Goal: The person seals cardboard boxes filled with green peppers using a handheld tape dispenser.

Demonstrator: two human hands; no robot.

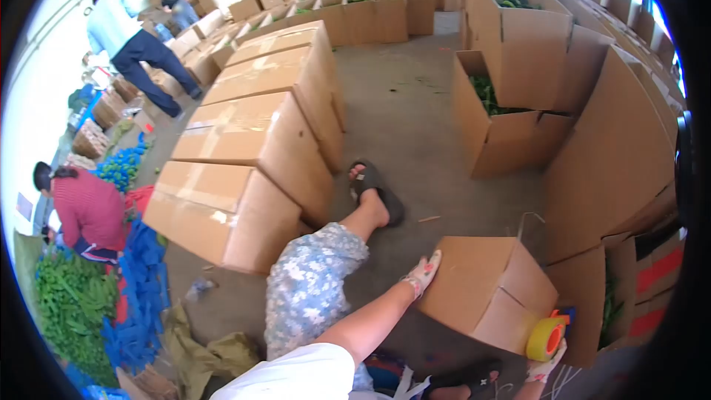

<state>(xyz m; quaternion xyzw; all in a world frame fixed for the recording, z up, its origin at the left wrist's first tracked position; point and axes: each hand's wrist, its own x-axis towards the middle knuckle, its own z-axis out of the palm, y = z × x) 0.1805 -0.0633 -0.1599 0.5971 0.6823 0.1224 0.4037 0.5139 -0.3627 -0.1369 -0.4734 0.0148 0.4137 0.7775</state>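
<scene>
While the person is sitting among cartons, the left hand [422, 275] is lying spread along the near-left edge of a cardboard carton [468, 275], its grip open, pressing rather than clasping. The right hand [546, 367] is holding a tape dispenser [549, 337] with a yellow roll, the grip apparently closed round it; the fingers are partly hidden, so the exact hold is not showing. The dispenser is sitting close against the carton's lower right corner; whether tape is sticking there, I cannot tell.

Position: the carton is standing low in front of the person, between the sandalled foot [376, 196] and the open cartons on the right.

Handling, my estimate: the walls are looking stiff along the folds, softer mid-panel. The contents are not showing; open cartons nearby [481, 126] are holding leafy greens [485, 96], so I am guessing moderate weight and a crushable load. Smooth board is probably offering little friction. For holding, I am favouring opposite lower edges, palms flat, over pinching the panels or pulling at flaps.
</scene>
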